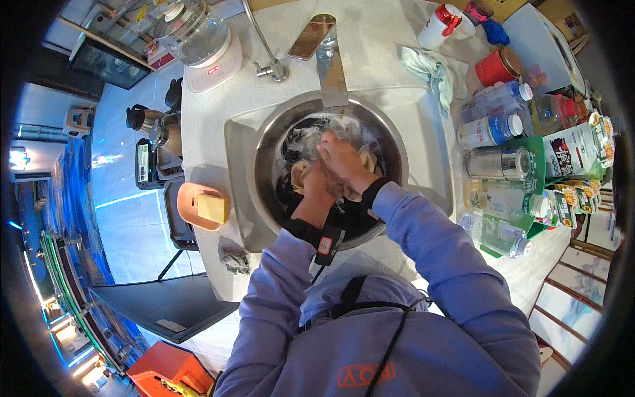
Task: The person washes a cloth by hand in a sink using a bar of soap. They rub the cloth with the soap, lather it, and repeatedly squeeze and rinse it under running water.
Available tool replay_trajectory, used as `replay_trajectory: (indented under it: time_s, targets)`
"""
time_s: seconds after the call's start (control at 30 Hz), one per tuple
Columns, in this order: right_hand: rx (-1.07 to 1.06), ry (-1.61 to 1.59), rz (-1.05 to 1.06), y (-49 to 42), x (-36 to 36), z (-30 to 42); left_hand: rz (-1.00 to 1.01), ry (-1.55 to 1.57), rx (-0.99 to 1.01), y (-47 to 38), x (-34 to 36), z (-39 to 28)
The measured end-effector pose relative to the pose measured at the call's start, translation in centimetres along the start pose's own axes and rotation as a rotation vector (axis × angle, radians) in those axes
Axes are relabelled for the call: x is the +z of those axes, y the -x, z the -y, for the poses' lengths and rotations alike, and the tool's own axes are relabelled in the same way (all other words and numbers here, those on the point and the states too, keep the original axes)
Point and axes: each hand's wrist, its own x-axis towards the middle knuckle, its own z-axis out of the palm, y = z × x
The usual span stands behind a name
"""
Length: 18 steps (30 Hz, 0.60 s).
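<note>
A round stainless steel basin [395, 134] stands inside the pale sink [239, 188]. Dark contents and whitish suds [310, 133] fill its lower part; whether the dark part is fabric or water I cannot tell. My left hand [316, 184] and my right hand [343, 156] press together over the basin's middle, both gripping a bunched beige cloth [367, 160]. Folds of the cloth stick out on either side of the hands; the rest is hidden beneath them. Above the far rim reaches the flat metal spout of a faucet [332, 74].
Left of the sink, an orange dish [187, 211] holds a yellow soap bar [213, 208]. A smartphone [310, 39] lies by the faucet. Behind are a slim curved tap [272, 72] and a glass kettle [201, 42]. Rightward sit a pale rag [436, 74] and several bottles [501, 198].
</note>
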Motion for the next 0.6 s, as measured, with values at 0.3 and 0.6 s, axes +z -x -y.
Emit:
replay_trajectory:
  time_s: [0.3, 0.6]
  targets:
    - [-0.040, -0.085, 0.037, 2.5, -0.5, 1.9, 0.302, 0.085, 0.178, -0.2, -0.7, -1.2]
    - [-0.174, -0.108, -0.148, 2.9, -0.7, 2.3, 0.119, -0.626, 0.564, -0.6, -0.6, -1.7]
